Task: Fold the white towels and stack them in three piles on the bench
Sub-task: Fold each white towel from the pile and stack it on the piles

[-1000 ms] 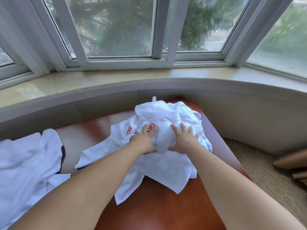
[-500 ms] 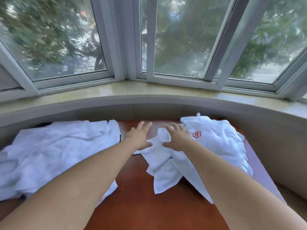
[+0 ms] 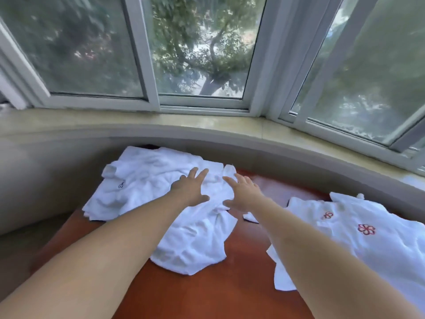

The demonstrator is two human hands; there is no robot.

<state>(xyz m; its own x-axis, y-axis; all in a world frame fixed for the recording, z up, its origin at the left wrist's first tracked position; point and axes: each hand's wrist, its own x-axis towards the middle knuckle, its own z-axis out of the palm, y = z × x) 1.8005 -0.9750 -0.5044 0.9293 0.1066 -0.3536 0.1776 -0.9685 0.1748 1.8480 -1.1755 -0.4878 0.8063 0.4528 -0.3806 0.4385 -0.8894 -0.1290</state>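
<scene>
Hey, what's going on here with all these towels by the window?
A person is sorting white towels on a brown bench under a bay window. Both hands are spread flat with straight fingers: the left hand presses on a rumpled pile of towels, and the right hand reaches to that pile's right edge. Another loose heap of towels with red flower marks lies to the right. Nothing looks neatly folded or stacked yet.

— We get soft, even daylight from the windows (image 3: 197, 49); shadows stay faint, and the white towels (image 3: 161, 192) nearly blow out.

— We also see wide-angle bending at the edges, with motion blur throughout.
</scene>
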